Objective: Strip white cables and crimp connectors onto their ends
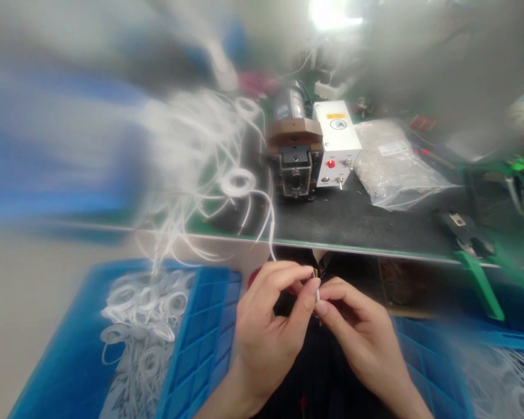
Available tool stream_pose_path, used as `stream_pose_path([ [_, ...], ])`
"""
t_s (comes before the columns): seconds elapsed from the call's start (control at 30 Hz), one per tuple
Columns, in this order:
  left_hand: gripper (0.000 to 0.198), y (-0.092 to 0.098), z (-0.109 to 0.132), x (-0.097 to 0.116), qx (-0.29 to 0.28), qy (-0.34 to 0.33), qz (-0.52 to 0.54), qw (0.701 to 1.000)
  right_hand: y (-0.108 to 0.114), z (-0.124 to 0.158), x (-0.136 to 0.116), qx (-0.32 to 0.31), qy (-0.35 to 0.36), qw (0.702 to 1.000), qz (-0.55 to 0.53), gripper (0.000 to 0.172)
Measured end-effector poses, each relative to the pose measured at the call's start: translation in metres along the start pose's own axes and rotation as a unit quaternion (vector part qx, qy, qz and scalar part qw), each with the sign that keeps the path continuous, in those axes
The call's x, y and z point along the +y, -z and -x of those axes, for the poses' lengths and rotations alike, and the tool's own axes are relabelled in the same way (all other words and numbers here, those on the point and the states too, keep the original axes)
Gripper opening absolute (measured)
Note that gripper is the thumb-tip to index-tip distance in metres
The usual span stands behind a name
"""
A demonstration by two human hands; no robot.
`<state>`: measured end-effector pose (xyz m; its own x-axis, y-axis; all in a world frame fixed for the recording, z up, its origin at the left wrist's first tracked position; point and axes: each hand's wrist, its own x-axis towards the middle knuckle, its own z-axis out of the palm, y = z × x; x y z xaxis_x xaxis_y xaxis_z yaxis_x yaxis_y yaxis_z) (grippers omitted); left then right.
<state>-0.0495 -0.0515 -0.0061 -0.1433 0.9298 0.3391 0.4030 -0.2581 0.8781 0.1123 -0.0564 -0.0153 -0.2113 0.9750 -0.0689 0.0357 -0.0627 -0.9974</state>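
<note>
Both my hands meet low in the middle of the view, below the bench edge. My left hand pinches the end of a white cable between thumb and fingers. My right hand pinches the same cable end, where thin coloured wire tips stick out. The cable rises from my fingers over the bench edge to a coiled white loop on the bench. A small bench machine with a white control box stands straight behind my hands.
A blue crate with several white cable coils sits at lower left. Another blue crate lies at lower right. A clear bag of small parts and green-handled tools lie on the bench right. A tangle of white cables is piled left.
</note>
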Motion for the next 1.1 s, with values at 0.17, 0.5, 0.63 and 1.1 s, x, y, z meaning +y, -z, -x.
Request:
stream_pose_path([
  [0.17,0.02,-0.001,0.001,0.001,0.0,0.072,0.098,0.993,-0.001,-0.001,0.0,-0.001,-0.003,1.0,0.0,0.01],
  [0.5,0.011,-0.007,-0.001,-0.006,-0.016,0.211,0.339,0.917,-0.005,-0.001,-0.003,0.009,-0.026,0.999,-0.042,0.013],
  [0.63,0.01,-0.01,-0.001,-0.007,-0.017,0.233,0.354,0.905,-0.008,-0.002,-0.004,0.026,-0.021,0.998,-0.051,0.012],
  [1.1,0.019,0.003,-0.005,-0.002,-0.071,0.113,0.146,0.98,-0.005,0.0,-0.002,0.005,-0.027,0.999,-0.044,0.012],
])
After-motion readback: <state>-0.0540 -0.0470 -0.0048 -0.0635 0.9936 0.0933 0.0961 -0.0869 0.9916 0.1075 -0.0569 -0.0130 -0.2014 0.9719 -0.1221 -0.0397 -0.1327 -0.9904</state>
